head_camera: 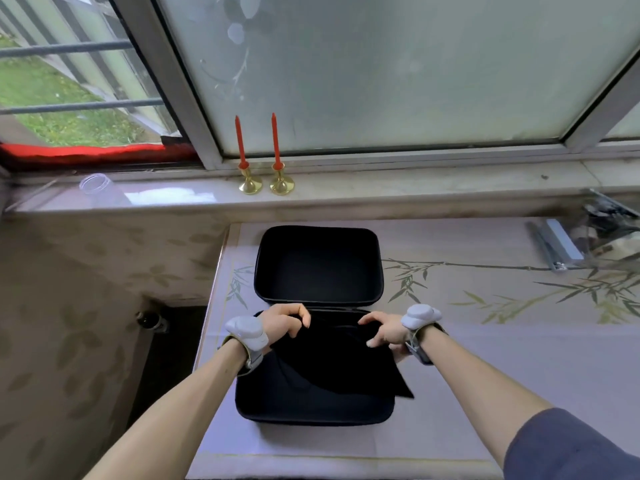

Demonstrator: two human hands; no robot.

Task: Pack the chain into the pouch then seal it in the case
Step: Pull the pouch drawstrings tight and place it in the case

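Note:
A black hard case [313, 415] lies open on the table, its lid [318, 265] folded flat away from me. A black cloth pouch [332, 362] hangs over the case's near half, one corner sticking out past the right rim. My left hand [284, 322] pinches the pouch's top left edge. My right hand [384, 329] grips its top right edge. Both hands hold the pouch just above the case. No chain is visible; whether it is inside the pouch I cannot tell.
Two red candles in brass holders [265, 181] stand on the window sill behind the case. A clear jar [95, 185] lies on the sill at left. Clutter with a grey metal bar [561, 244] sits at the table's far right. The table's left edge [211, 306] drops to the floor.

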